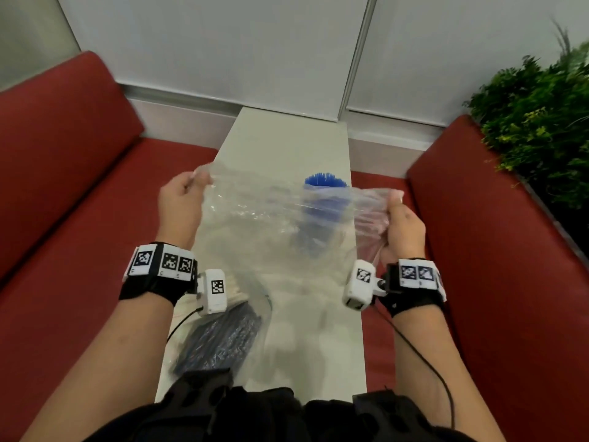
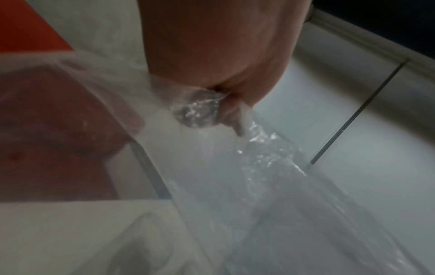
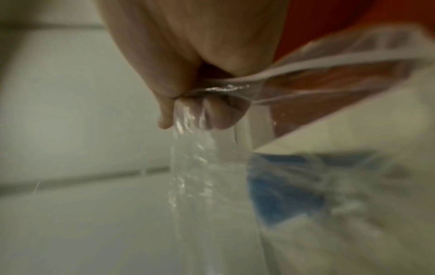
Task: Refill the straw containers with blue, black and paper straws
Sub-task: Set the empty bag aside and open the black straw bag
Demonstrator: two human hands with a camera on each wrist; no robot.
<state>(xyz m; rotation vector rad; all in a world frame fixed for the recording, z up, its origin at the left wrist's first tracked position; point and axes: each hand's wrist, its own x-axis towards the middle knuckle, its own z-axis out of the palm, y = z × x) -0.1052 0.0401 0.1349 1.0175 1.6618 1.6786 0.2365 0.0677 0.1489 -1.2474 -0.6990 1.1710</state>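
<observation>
Between two red sofa seats (image 1: 63, 193) runs a narrow white bench (image 1: 287, 138), its far end against a pale panelled wall (image 1: 223, 43); a green leafy plant (image 1: 538, 122) stands at the right, behind the right-hand seat. Above the bench a clear plastic bag (image 1: 255, 218) is stretched wide and crinkled between both hands. Left hand (image 1: 180, 202) has its grip closed on one bunched corner of the bag, and right hand (image 1: 403, 228) has its grip closed on the opposite corner; both wrist views show the film gathered in curled fingers. Behind the bag, seen partly through it, a bundle of blue straws (image 1: 325, 193) stands upright on the bench. Nearer the body, at the left edge of the bench, a bag of dark straws (image 1: 220, 339) lies flat, blurred.
</observation>
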